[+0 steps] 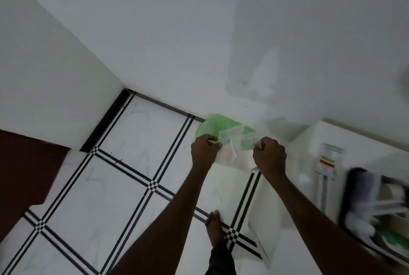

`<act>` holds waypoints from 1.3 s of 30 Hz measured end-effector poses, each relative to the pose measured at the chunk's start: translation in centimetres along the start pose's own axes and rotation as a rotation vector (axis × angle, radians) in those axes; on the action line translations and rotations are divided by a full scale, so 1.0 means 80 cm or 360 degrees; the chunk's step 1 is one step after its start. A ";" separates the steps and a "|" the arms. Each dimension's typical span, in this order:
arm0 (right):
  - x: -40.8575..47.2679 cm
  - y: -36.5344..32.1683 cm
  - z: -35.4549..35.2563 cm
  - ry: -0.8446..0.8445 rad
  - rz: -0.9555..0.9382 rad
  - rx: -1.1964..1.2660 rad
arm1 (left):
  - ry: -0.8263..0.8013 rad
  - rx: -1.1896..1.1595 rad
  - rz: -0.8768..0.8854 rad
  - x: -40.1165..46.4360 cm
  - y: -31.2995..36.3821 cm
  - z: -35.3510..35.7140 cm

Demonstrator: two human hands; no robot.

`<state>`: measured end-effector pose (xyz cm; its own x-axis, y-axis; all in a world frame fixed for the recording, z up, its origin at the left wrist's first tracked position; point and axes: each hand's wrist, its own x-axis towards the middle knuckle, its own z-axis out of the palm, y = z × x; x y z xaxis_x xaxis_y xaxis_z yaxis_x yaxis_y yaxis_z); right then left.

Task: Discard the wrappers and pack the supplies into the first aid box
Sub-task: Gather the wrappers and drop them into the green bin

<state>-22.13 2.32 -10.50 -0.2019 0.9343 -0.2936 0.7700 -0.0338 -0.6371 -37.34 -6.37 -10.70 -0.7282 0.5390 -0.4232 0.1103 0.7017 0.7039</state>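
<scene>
Both hands are working out in front of the person, above the tiled floor (124,181) near the wall. The left hand (204,149) is pinching the left edge of a clear wrapper (234,142), fingers closed on the film. The right hand (269,155) is clamping the wrapper's right edge in the same way. The two grips are pulling apart, so the wrapper is being stretched or torn open between them. Something pale, possibly a pad or dressing, is showing inside the film; blur is preventing a firmer reading.

A green bin (219,125) is standing on the floor directly beyond the hands, against the wall. At the right, a white counter (309,139) is carrying a printed packet (329,157) and a dark open box (376,208) holding assorted supplies, heavily blurred.

Judgement: the step in hand is unwrapping one supply over the bin, with discarding not yet done. The next move is calling for the contents to be freed and kept in one grip while the other releases the empty film into the bin. The item then needs carrying rightward to the box. The risk is the contents dropping into the bin with the film.
</scene>
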 end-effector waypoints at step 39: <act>0.038 -0.023 0.025 -0.0291 0.0534 0.1159 | -0.0496 -0.1242 -0.0416 0.025 0.001 0.035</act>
<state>-25.37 4.55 -11.62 -0.1750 0.7632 -0.6220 0.2342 -0.5814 -0.7792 -36.90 -3.90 -13.11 -0.4351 0.5883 -0.6816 -0.6111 0.3630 0.7034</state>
